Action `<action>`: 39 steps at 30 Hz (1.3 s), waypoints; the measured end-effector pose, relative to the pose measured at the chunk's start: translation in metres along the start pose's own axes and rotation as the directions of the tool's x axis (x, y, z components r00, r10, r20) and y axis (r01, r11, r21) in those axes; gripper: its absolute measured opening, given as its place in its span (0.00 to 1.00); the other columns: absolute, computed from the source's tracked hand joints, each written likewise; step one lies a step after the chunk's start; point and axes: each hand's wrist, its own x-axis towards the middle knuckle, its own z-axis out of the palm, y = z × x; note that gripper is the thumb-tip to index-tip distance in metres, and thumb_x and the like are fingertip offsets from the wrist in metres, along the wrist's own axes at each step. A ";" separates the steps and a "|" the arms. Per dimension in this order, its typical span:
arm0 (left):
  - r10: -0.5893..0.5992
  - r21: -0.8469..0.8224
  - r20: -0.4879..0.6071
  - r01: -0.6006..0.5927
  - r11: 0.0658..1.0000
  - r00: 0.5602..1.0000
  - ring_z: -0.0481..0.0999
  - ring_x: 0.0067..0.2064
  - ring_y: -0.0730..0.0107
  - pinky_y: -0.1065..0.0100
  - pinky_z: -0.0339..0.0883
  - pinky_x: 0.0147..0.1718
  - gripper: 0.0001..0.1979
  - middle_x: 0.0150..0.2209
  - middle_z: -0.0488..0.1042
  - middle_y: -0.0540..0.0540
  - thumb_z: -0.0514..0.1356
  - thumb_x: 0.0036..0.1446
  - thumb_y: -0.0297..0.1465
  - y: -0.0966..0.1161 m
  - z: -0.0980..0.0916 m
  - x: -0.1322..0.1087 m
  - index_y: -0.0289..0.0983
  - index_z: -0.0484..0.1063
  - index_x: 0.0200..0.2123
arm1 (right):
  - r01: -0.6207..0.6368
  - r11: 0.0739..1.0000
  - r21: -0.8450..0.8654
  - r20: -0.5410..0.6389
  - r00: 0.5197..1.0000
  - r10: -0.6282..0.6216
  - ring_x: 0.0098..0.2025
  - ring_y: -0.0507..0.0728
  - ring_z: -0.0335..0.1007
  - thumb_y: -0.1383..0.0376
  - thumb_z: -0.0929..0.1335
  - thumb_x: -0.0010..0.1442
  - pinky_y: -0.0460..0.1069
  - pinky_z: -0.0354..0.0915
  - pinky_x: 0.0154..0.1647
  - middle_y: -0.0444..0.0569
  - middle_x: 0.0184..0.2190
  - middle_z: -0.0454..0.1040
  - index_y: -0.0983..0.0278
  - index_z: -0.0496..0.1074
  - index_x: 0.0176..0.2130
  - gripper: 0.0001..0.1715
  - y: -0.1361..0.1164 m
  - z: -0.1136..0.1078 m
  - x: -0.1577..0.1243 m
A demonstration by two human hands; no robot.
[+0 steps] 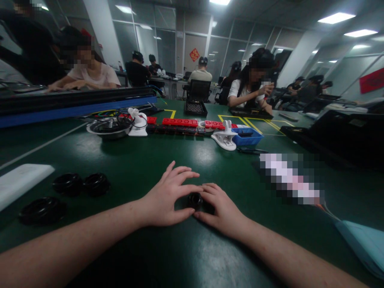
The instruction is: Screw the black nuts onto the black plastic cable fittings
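Note:
A small, round black part point(195, 199) with a hole in its middle sits on the green table between my hands. My right hand point(220, 206) curls around its right side, thumb and fingertips against it. From the other side my left hand point(168, 196) reaches over with fingers spread. Its thumb and index fingertip come close to the part, and whether they touch it I cannot tell. Further left lie three larger black ring-shaped pieces, one nearer me point(43, 211) and two side by side, a left one point(67, 184) and a right one point(96, 184).
Across the table stand a metal bowl point(111, 129) with black cables, white clip stands point(223, 138), a row of red sockets point(180, 122) and a blue bin point(248, 137). A white object point(22, 182) lies left, a light blue one point(364, 240) right. Other people sit beyond.

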 end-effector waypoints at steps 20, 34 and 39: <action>-0.187 -0.026 -0.081 0.185 0.982 0.979 0.64 0.49 0.56 0.43 0.38 0.56 0.23 0.42 0.67 0.44 0.61 0.44 0.48 -0.001 0.003 0.001 0.38 0.69 0.38 | -0.003 1.000 0.003 0.005 1.000 0.003 0.49 0.61 0.59 0.61 0.69 0.52 0.57 0.57 0.50 0.52 0.46 0.69 0.63 0.69 0.43 0.17 0.000 0.000 -0.001; -0.170 -0.039 -0.091 0.167 0.985 0.981 0.63 0.49 0.54 0.42 0.39 0.55 0.27 0.43 0.66 0.42 0.62 0.40 0.50 -0.001 0.010 0.000 0.37 0.68 0.39 | -0.013 1.000 -0.002 0.004 1.000 0.013 0.49 0.61 0.60 0.61 0.70 0.50 0.57 0.57 0.50 0.51 0.46 0.69 0.64 0.69 0.43 0.19 0.001 0.001 0.000; -0.050 -0.077 -0.005 0.049 0.996 0.999 0.50 0.59 0.53 0.45 0.37 0.57 0.28 0.59 0.53 0.42 0.57 0.51 0.37 -0.002 0.002 -0.002 0.40 0.55 0.55 | -0.014 1.000 0.010 -0.011 1.000 0.014 0.50 0.61 0.59 0.62 0.70 0.49 0.58 0.57 0.50 0.51 0.46 0.69 0.63 0.69 0.42 0.19 0.002 0.002 -0.002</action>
